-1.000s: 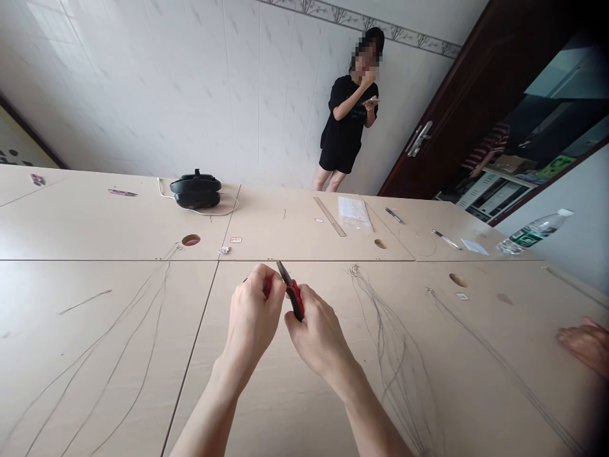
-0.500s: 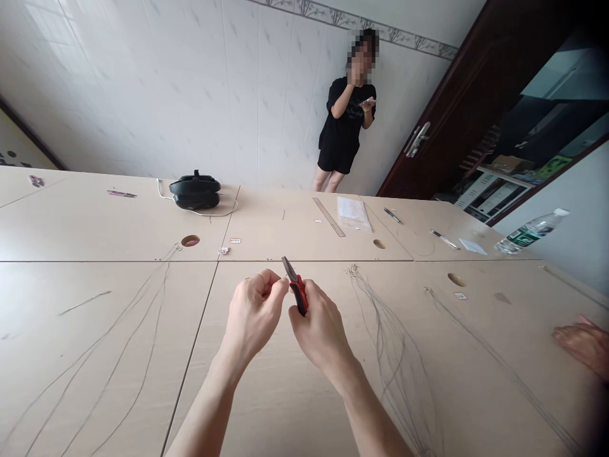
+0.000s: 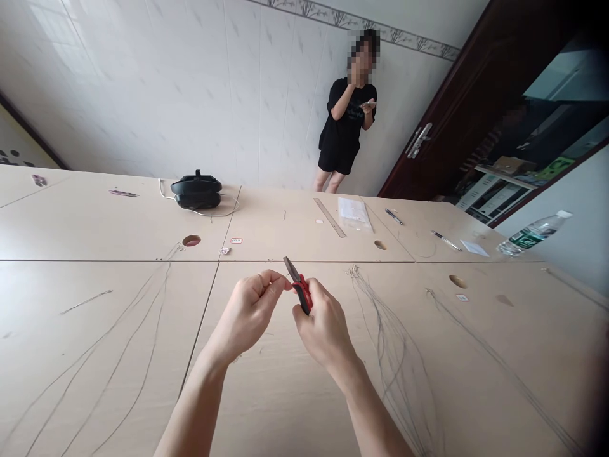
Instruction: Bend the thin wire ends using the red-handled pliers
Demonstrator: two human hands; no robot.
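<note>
A pair of pliers (image 3: 301, 296) with red and black handles is gripped in my right hand (image 3: 326, 324), its grey jaws pointing up and away to the left. Beside it, my left hand (image 3: 252, 308) is closed, thumb and index finger pinched together near the pliers. Whatever the pinch holds is too small to make out. To the right of my right hand lies a bundle of thin grey wires (image 3: 380, 317), gathered at its far end. Several more thin wires (image 3: 143, 330) fan out on the table to the left of my left hand.
On the pale table (image 3: 266, 406) are a black case (image 3: 196, 192) with a white cable, a ruler (image 3: 330, 218), a plastic bag (image 3: 354, 214), pens (image 3: 446, 240) and a water bottle (image 3: 535, 233). More wires (image 3: 495, 349) lie right. A person (image 3: 347, 120) stands beyond the table.
My left hand has shifted slightly left, its pinched fingertips now stretched toward the pliers. My right hand and the pliers moved slightly right. Another person's hand at the right edge has left the view.
</note>
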